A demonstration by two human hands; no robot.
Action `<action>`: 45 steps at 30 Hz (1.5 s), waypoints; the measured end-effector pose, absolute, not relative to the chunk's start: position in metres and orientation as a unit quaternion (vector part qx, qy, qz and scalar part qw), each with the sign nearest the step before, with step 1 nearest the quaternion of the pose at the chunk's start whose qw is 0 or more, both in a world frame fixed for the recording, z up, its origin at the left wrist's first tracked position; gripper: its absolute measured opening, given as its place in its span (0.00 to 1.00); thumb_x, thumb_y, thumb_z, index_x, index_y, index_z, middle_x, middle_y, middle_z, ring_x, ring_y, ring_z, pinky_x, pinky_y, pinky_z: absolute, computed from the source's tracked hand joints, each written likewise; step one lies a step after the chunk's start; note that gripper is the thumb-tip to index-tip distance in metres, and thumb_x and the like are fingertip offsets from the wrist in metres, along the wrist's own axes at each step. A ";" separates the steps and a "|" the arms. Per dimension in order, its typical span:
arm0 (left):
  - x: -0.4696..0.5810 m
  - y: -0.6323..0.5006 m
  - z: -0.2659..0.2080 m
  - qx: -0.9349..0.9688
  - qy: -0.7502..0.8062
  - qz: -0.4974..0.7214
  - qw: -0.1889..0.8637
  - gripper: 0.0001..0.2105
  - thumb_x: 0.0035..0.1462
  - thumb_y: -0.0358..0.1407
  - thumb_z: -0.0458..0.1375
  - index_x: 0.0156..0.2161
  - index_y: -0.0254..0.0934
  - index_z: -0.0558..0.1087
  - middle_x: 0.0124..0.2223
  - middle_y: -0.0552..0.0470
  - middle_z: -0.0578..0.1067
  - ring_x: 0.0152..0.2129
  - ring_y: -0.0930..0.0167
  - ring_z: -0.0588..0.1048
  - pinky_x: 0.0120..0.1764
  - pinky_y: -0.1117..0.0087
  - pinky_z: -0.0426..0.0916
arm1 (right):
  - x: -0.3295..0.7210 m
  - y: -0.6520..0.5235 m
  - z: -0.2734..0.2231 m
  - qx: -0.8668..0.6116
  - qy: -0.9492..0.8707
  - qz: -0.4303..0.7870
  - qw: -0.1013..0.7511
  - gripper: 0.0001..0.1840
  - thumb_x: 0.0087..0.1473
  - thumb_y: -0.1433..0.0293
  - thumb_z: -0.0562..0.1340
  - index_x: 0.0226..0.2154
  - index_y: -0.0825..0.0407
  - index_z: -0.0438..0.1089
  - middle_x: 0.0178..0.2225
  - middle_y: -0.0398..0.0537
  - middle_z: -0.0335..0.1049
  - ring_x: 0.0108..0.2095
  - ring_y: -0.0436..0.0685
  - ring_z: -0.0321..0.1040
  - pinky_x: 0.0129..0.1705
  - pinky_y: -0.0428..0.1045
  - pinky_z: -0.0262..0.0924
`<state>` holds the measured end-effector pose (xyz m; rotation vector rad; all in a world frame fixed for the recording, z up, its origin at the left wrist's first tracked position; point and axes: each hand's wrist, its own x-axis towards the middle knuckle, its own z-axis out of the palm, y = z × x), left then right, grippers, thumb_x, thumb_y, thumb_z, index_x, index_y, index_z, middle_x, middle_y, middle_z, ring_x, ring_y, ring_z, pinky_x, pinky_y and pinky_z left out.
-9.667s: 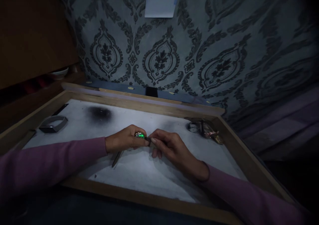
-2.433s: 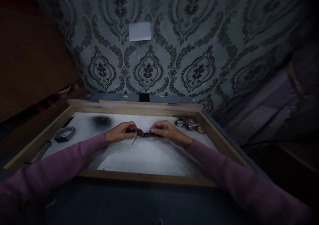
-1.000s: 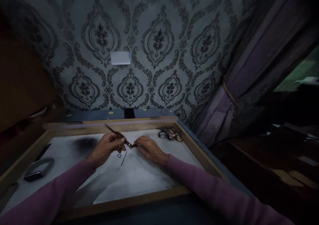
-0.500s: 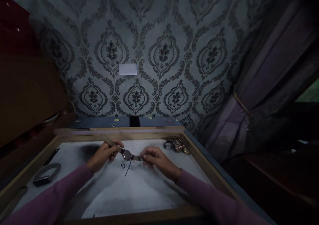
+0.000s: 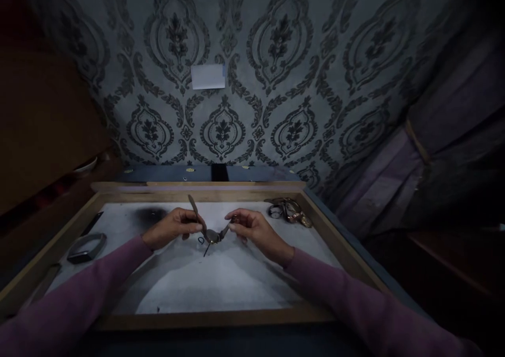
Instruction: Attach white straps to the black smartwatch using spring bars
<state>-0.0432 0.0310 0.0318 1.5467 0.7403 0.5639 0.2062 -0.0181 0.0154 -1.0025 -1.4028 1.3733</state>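
A wristwatch [image 5: 213, 236] hangs between my two hands over a white-bottomed wooden tray [image 5: 221, 317], its round case low and its strap ends raised. My left hand [image 5: 173, 227] pinches the longer strap, whose free end sticks up above the fingers. The shorter strap with the buckle end is pinched by my right hand [image 5: 258, 230]. Just below the watch, a small dark ring-like mark [image 5: 201, 240] and a thin dark line [image 5: 206, 250] show on the white surface; whether they are drawn or loose pieces I cannot tell.
Several watches [image 5: 290, 210] lie piled in the tray's back right corner. A smartwatch-like band [image 5: 87, 247] rests at its left, near a dark strip [image 5: 94, 222]. Patterned wallpaper [image 5: 223, 128] with a white card [image 5: 208, 77] rises behind; a tied curtain [image 5: 394, 172] hangs at the right.
The watch has gone from stretched out nearly straight to sagging in a U shape, its case lower and the straps tipped upward. My view has tilted down slightly.
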 end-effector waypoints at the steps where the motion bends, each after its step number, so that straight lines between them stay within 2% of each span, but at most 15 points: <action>1: -0.042 0.030 0.034 0.683 0.317 0.245 0.610 0.14 0.47 0.43 0.70 0.31 0.32 0.78 0.30 0.52 0.72 0.26 0.74 0.68 0.28 0.75 0.61 | 0.205 -0.017 0.016 -0.407 -0.581 0.536 0.457 0.16 0.48 0.60 0.72 0.37 0.52 0.76 0.25 0.39 0.69 0.21 0.47 0.59 0.23 0.44 0.53; 4: -0.038 0.027 0.040 0.705 0.302 0.244 0.594 0.11 0.45 0.39 0.71 0.26 0.33 0.77 0.32 0.52 0.73 0.32 0.72 0.69 0.36 0.73 0.64 | 0.202 -0.015 0.016 -0.394 -0.606 0.508 0.468 0.15 0.48 0.62 0.72 0.38 0.51 0.78 0.35 0.46 0.74 0.36 0.53 0.69 0.34 0.47 0.62; 7: -0.035 0.023 0.040 0.702 0.293 0.237 0.604 0.12 0.48 0.40 0.70 0.32 0.33 0.78 0.33 0.52 0.75 0.33 0.70 0.72 0.38 0.71 0.65 | 0.199 -0.013 0.013 -0.355 -0.572 0.577 0.463 0.19 0.48 0.61 0.72 0.43 0.50 0.76 0.42 0.50 0.76 0.44 0.57 0.71 0.40 0.49 0.66; 10: -0.034 0.021 0.035 0.691 0.282 0.232 0.624 0.14 0.50 0.43 0.69 0.34 0.32 0.76 0.34 0.49 0.78 0.33 0.69 0.75 0.38 0.70 0.67 | 0.198 -0.012 0.008 -0.332 -0.513 0.634 0.474 0.24 0.48 0.63 0.73 0.47 0.49 0.71 0.42 0.50 0.77 0.42 0.56 0.74 0.36 0.48 0.66; 15: -0.030 0.017 0.022 0.660 0.270 0.231 0.661 0.21 0.50 0.50 0.67 0.38 0.32 0.75 0.30 0.49 0.77 0.24 0.72 0.73 0.25 0.75 0.65 | 0.196 -0.011 0.000 -0.330 -0.465 0.659 0.490 0.19 0.44 0.64 0.75 0.35 0.51 0.68 0.35 0.49 0.79 0.36 0.55 0.76 0.30 0.45 0.64; 19: -0.026 0.016 0.010 0.636 0.283 0.236 0.679 0.25 0.54 0.57 0.61 0.34 0.32 0.73 0.25 0.49 0.76 0.20 0.74 0.72 0.22 0.76 0.63 | 0.193 -0.013 -0.007 -0.346 -0.476 0.651 0.479 0.18 0.44 0.63 0.76 0.35 0.52 0.73 0.33 0.49 0.78 0.33 0.54 0.75 0.30 0.45 0.62; 25: -0.023 0.011 0.003 0.628 0.301 0.241 0.676 0.22 0.56 0.55 0.60 0.37 0.35 0.71 0.20 0.55 0.72 0.17 0.75 0.69 0.19 0.77 0.57 | 0.189 -0.019 -0.009 -0.341 -0.544 0.627 0.440 0.18 0.53 0.60 0.70 0.44 0.52 0.78 0.33 0.46 0.75 0.32 0.51 0.68 0.34 0.47 0.60; 28: -0.022 0.008 0.009 0.631 0.320 0.244 0.663 0.20 0.55 0.53 0.59 0.30 0.35 0.70 0.20 0.54 0.71 0.16 0.75 0.67 0.20 0.76 0.56 | 0.190 -0.021 -0.009 -0.334 -0.569 0.618 0.427 0.17 0.57 0.59 0.67 0.45 0.51 0.78 0.33 0.45 0.73 0.31 0.50 0.64 0.35 0.47 0.59; 31: -0.023 0.007 0.015 0.615 0.350 0.258 0.658 0.18 0.51 0.47 0.61 0.22 0.35 0.67 0.20 0.55 0.69 0.17 0.77 0.62 0.20 0.75 0.53 | 0.194 -0.018 -0.012 -0.344 -0.565 0.608 0.438 0.20 0.56 0.58 0.68 0.49 0.50 0.77 0.33 0.46 0.73 0.32 0.50 0.65 0.37 0.48 0.61; 34: -0.024 0.008 0.017 0.598 0.356 0.264 0.668 0.16 0.48 0.44 0.61 0.20 0.35 0.65 0.21 0.56 0.66 0.17 0.77 0.60 0.21 0.74 0.50 | 0.197 -0.016 -0.014 -0.353 -0.577 0.593 0.437 0.23 0.55 0.58 0.69 0.51 0.50 0.76 0.34 0.47 0.74 0.33 0.51 0.66 0.38 0.49 0.62; 42: -0.024 0.007 0.014 0.597 0.307 0.225 0.706 0.17 0.50 0.46 0.62 0.22 0.35 0.67 0.22 0.54 0.69 0.18 0.77 0.61 0.21 0.73 0.51 | 0.197 -0.020 -0.004 -0.346 -0.635 0.554 0.413 0.18 0.56 0.60 0.68 0.48 0.46 0.78 0.31 0.43 0.70 0.30 0.50 0.63 0.38 0.49 0.63; 45: -0.025 0.008 0.014 0.605 0.280 0.218 0.713 0.17 0.53 0.48 0.62 0.27 0.34 0.71 0.23 0.55 0.69 0.19 0.77 0.61 0.22 0.74 0.52 | 0.198 -0.021 -0.002 -0.348 -0.637 0.553 0.409 0.18 0.56 0.61 0.67 0.49 0.45 0.78 0.32 0.43 0.72 0.31 0.50 0.64 0.39 0.49 0.63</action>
